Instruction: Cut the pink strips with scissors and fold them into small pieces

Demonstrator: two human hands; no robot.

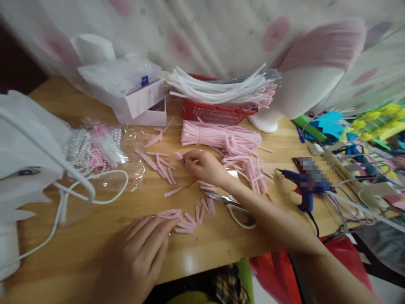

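Note:
My left hand point(145, 245) rests low on the wooden table, its fingers together over a bent pink strip loop point(169, 213). Short pink pieces point(184, 227) fan out to the right of its fingertips. My right hand point(201, 166) reaches across to the middle, thumb and finger pinched on a small pink piece point(179, 156). Scissors point(236, 207) lie below my right forearm. Longer pink strips point(155, 164) are scattered left of my right hand, and a bundle of pink strips point(218, 134) lies behind it.
A red basket point(218, 113) of white stems stands at the back beside white boxes point(145, 101). Bagged pearl beads point(98, 147) and a white cable point(110, 200) are on the left. A blue glue gun point(305, 188) and a white head form point(303, 90) stand right.

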